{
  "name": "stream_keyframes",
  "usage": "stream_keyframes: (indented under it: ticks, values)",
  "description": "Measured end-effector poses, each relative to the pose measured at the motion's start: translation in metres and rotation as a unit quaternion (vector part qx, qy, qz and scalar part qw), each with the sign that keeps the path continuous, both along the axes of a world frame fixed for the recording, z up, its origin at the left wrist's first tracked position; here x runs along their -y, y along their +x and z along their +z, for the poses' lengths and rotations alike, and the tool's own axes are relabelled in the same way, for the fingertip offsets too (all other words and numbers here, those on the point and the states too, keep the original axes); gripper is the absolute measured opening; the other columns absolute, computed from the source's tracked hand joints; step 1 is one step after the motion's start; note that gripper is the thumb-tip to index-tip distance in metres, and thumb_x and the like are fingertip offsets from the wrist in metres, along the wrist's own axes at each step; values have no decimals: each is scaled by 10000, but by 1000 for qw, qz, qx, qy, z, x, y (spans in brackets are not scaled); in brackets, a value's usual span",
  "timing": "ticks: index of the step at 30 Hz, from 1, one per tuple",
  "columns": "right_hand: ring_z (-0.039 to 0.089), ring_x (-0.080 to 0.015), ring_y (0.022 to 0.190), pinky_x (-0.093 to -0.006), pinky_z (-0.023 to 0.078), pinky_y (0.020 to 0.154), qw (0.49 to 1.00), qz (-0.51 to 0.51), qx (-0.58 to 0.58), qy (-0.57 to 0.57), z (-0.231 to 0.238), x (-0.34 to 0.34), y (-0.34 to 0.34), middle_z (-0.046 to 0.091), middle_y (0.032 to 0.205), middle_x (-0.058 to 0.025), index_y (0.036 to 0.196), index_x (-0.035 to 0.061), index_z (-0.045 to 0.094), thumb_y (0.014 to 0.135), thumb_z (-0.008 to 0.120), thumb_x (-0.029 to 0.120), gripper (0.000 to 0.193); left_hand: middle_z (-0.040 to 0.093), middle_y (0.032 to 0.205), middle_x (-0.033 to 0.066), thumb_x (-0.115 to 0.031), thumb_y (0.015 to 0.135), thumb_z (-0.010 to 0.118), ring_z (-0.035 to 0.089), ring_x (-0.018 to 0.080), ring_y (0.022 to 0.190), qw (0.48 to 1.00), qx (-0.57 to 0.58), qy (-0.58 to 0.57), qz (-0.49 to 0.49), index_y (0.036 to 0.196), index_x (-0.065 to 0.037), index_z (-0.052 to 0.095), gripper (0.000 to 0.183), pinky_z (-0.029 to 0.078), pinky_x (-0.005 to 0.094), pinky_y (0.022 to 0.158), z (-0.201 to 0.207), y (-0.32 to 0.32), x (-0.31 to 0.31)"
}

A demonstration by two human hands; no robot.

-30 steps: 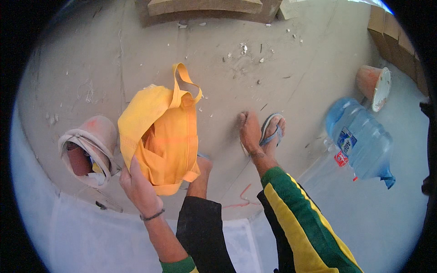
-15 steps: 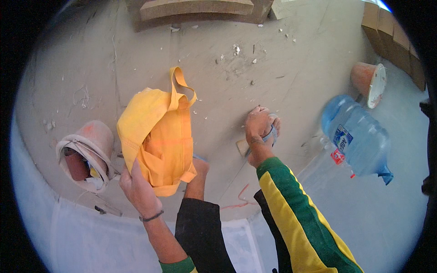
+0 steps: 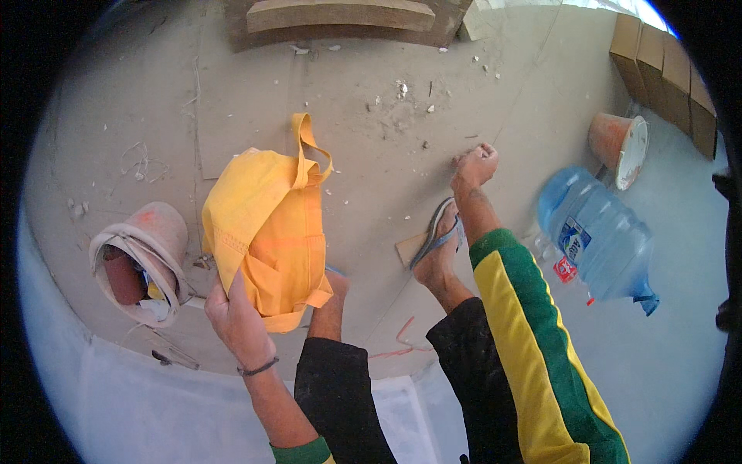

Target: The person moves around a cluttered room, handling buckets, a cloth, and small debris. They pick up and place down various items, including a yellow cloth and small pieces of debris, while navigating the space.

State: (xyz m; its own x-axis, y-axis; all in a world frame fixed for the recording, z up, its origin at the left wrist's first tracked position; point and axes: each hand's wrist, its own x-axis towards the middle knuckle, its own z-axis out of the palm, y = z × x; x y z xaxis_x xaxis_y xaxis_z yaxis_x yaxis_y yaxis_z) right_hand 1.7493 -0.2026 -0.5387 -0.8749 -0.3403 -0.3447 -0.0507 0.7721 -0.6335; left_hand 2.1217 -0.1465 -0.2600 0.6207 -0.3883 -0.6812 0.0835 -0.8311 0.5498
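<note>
Yellow bag (image 3: 259, 193) over the floor (image 3: 371, 178), at your left | your left hand (image 3: 241, 325) closed on its lower edge; grip firmly, as it looks floppy and may slip | your right hand (image 3: 475, 164) curled, well apart; cannot tell if holding anything | bucket (image 3: 161, 223) left of bag

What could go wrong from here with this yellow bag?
Only your left hand grips the yellow bag, so it might slip. The bag's looped strap could catch on something. The nearby bucket holds several items that might spill if knocked.
</note>
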Motion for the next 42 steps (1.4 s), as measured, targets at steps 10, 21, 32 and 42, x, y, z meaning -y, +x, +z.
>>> stream_keyframes:
  ticks: [10, 21, 32, 42]
  values:
    - [642, -323, 1006, -396, 506, 866, 979, 41, -124, 156, -11, 32, -3, 645, 1079, -200, 1103, -10, 577, 840, 644, 116, 299, 654, 955, 118, -172, 944, 519, 586, 155, 846, 998, 32, 3, -49, 1067, 113, 611, 323, 467, 310, 778, 0, 7, -6]
    - [650, -199, 658, -314, 523, 546, 999, 18, 31, 16, 17, 7, 30, 646, 876, -138, 1077, -33, 571, 851, 618, 58, 248, 640, 908, 116, -183, 946, 524, 574, 150, 805, 1000, 11, -1, -15, 1019, 101, 619, 308, 466, 316, 740, 5, 7, -3]
    - [572, -164, 556, -295, 443, 429, 989, -87, 122, 1, 17, 18, 41, 616, 783, -105, 940, -23, 567, 862, 635, 37, 119, 638, 898, 115, -180, 948, 527, 565, 144, 805, 999, 15, -20, -26, 1033, 108, 609, 311, 461, 311, 750, 6, 8, -6]
    - [508, -163, 641, -335, 533, 639, 909, 68, 411, 34, 92, 27, 104, 539, 799, -67, 942, 28, 558, 945, 516, 121, 102, 637, 968, 112, -180, 956, 497, 591, 156, 865, 998, -14, -32, 43, 1083, 90, 593, 314, 468, 306, 792, 9, 7, -6]
